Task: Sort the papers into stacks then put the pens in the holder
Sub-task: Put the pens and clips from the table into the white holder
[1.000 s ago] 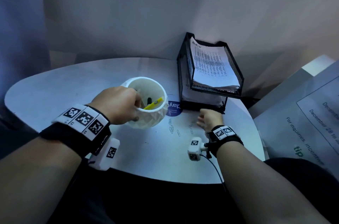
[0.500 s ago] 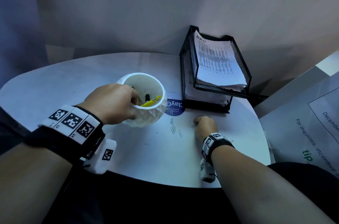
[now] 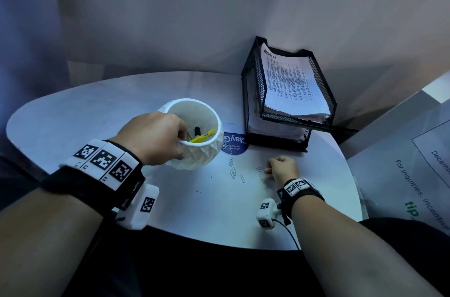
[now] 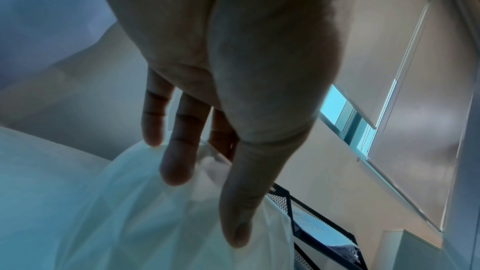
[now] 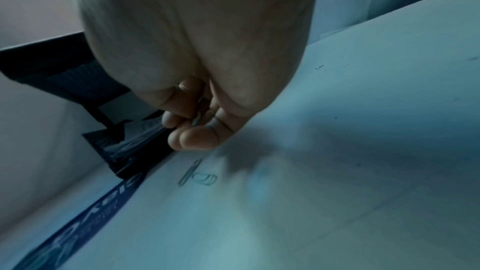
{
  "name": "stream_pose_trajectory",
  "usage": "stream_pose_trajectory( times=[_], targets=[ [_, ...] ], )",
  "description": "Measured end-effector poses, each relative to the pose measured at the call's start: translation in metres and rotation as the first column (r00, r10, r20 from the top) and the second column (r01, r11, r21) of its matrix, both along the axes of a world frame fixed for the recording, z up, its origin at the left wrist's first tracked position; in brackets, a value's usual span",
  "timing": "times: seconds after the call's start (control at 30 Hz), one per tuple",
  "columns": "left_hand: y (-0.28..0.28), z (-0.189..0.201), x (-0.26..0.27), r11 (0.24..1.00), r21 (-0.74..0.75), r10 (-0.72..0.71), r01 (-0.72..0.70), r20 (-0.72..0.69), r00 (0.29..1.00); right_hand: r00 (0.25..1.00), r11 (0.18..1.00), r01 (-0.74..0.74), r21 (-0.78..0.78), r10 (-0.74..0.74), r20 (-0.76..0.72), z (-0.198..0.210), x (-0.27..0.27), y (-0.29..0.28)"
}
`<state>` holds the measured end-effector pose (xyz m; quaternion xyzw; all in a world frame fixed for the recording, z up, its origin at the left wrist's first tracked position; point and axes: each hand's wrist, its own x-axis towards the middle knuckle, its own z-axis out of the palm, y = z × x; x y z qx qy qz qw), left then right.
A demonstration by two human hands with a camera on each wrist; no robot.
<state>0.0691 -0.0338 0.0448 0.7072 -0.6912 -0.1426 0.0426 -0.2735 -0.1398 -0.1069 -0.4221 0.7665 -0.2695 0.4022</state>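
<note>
A white faceted pen holder stands on the round table. Inside it lie a yellow pen and a black pen. My left hand grips the holder's near rim; in the left wrist view the thumb lies outside the holder and the fingers hook over its edge. My right hand rests on the table right of the holder, fingers curled, pinching a small paper clip. Printed papers fill the top tier of a black mesh tray, with more papers below.
Several loose paper clips lie between the holder and my right hand, two right under it. A blue round sticker sits by the tray's front. A large printed sheet lies off the table at the right. Walls close in behind.
My right hand has shifted a little among the paper clips and its wrist has rolled. My left hand keeps its grip on the holder.
</note>
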Motion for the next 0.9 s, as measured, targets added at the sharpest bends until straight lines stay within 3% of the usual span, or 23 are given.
stream_pose_trajectory(
  times=[0.1,0.27,0.5,0.73,0.9],
  targets=[
    [0.001,0.000,-0.001,1.000,0.010,0.008,-0.008,0.007,1.000,0.994,0.995,-0.094,-0.038,0.092,-0.054,-0.002,0.000,0.004],
    [0.000,-0.001,-0.002,0.999,0.031,0.012,-0.012,0.006,1.000,0.903,0.946,-0.321,0.041,0.319,-0.287,-0.003,0.002,0.015],
    [-0.001,-0.003,-0.003,0.999,0.040,0.013,-0.013,0.010,1.000,0.813,0.917,-0.344,0.203,0.399,-0.425,0.002,0.009,0.006],
    [0.000,-0.003,-0.005,0.999,0.041,0.001,-0.001,0.014,1.000,0.834,0.927,-0.328,0.183,0.375,-0.406,-0.002,0.014,0.013],
    [0.002,-0.001,-0.005,0.999,0.031,-0.010,0.010,0.014,1.000,0.938,0.982,-0.184,0.047,0.189,-0.292,-0.003,0.003,0.019]
  ],
)
